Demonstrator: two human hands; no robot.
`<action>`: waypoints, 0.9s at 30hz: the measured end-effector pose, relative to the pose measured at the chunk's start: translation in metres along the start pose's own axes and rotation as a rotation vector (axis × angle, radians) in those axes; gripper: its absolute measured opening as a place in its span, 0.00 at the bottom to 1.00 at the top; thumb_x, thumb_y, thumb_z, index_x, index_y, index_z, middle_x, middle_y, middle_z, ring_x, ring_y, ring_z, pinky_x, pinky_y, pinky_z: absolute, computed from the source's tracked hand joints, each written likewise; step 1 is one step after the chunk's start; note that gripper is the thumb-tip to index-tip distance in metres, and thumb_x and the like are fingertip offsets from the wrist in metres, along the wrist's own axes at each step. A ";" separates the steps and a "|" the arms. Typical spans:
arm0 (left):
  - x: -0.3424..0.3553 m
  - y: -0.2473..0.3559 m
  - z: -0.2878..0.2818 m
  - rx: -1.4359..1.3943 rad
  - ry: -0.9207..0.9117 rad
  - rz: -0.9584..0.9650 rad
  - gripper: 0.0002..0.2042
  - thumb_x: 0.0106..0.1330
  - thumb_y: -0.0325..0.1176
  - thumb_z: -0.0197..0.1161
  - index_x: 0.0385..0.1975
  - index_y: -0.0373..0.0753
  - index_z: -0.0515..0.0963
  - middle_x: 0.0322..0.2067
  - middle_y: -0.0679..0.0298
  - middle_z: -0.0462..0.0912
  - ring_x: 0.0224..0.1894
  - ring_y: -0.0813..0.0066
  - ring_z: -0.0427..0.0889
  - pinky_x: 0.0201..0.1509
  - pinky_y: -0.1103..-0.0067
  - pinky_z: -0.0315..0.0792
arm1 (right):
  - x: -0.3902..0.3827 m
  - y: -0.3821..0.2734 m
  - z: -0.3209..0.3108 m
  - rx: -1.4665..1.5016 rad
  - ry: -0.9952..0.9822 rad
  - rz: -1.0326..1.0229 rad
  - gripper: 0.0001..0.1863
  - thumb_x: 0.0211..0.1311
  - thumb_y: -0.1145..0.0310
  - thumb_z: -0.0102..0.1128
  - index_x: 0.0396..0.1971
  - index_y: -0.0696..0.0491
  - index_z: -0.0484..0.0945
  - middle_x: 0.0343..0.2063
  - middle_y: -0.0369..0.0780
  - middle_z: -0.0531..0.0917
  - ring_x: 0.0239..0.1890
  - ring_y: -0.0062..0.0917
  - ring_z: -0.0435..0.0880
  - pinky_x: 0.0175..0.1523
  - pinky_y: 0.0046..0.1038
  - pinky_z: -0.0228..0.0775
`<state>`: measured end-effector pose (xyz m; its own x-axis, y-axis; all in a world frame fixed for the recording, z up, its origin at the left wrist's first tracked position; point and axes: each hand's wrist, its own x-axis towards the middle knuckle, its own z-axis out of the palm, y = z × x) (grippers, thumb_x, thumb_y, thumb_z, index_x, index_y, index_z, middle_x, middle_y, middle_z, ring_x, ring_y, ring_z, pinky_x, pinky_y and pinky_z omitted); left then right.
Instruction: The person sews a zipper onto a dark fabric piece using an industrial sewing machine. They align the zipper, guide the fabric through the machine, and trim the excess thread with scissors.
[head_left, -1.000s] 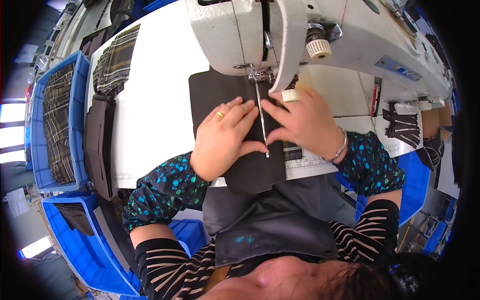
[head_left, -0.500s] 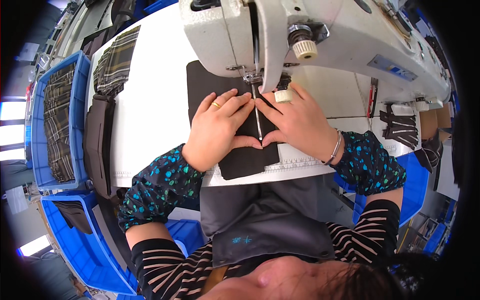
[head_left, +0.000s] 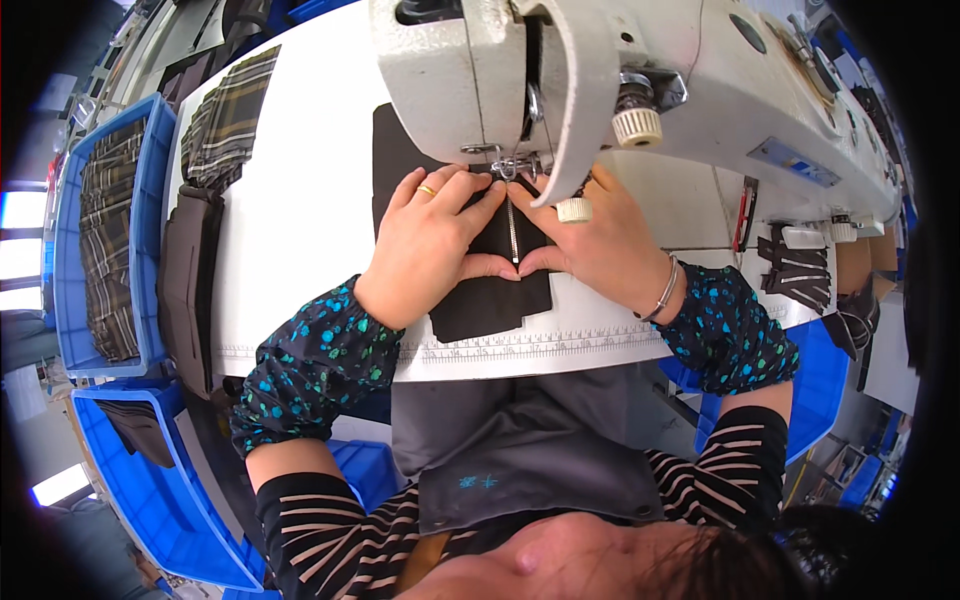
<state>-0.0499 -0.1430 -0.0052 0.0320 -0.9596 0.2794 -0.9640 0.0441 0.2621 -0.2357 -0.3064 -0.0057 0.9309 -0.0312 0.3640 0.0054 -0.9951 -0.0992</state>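
The zipper (head_left: 514, 235) lies on the dark fabric panel (head_left: 490, 312), and visibly less of it shows in front of the presser foot (head_left: 515, 165) than a second ago; the panel's near end, which overhung the edge of the bench (head_left: 300, 200) then, now rests wholly on it, with the printed ruler strip (head_left: 560, 345) between the two. The left hand (head_left: 435, 240) and right hand (head_left: 605, 235) have gone along with it, their leading fingers now close to the foot of the sewing machine (head_left: 450, 90). The grip of each hand is spread and flattened, pressing the panel on its own side of the zipper; neither appears to pinch anything, though some right fingers are hidden behind the machine. The thumb tips come together at the zipper's near end. For the sewing, this suggests another stretch has been fed through and a shorter one remains
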 end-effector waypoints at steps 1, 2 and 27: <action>0.000 0.000 0.001 0.006 0.006 0.006 0.40 0.51 0.62 0.74 0.60 0.37 0.83 0.57 0.60 0.81 0.66 0.57 0.76 0.72 0.56 0.67 | 0.000 0.001 0.000 -0.004 -0.011 0.002 0.31 0.45 0.42 0.75 0.41 0.53 0.89 0.36 0.37 0.82 0.53 0.35 0.78 0.65 0.41 0.68; 0.001 0.000 0.001 0.003 0.003 0.004 0.40 0.51 0.62 0.73 0.60 0.37 0.83 0.57 0.61 0.81 0.66 0.57 0.76 0.72 0.56 0.67 | -0.001 0.001 0.000 -0.009 -0.023 0.003 0.31 0.45 0.42 0.75 0.42 0.53 0.89 0.36 0.37 0.82 0.53 0.35 0.78 0.65 0.41 0.68; -0.016 0.013 0.003 -0.048 0.048 0.012 0.34 0.53 0.47 0.78 0.59 0.35 0.83 0.60 0.58 0.83 0.60 0.56 0.82 0.63 0.66 0.78 | -0.014 -0.018 -0.006 0.015 0.009 -0.017 0.34 0.47 0.46 0.77 0.52 0.52 0.85 0.46 0.39 0.85 0.58 0.35 0.80 0.68 0.46 0.71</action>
<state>-0.0636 -0.1278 -0.0092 0.0340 -0.9446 0.3263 -0.9506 0.0703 0.3025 -0.2508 -0.2885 -0.0033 0.9273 -0.0156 0.3741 0.0263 -0.9939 -0.1068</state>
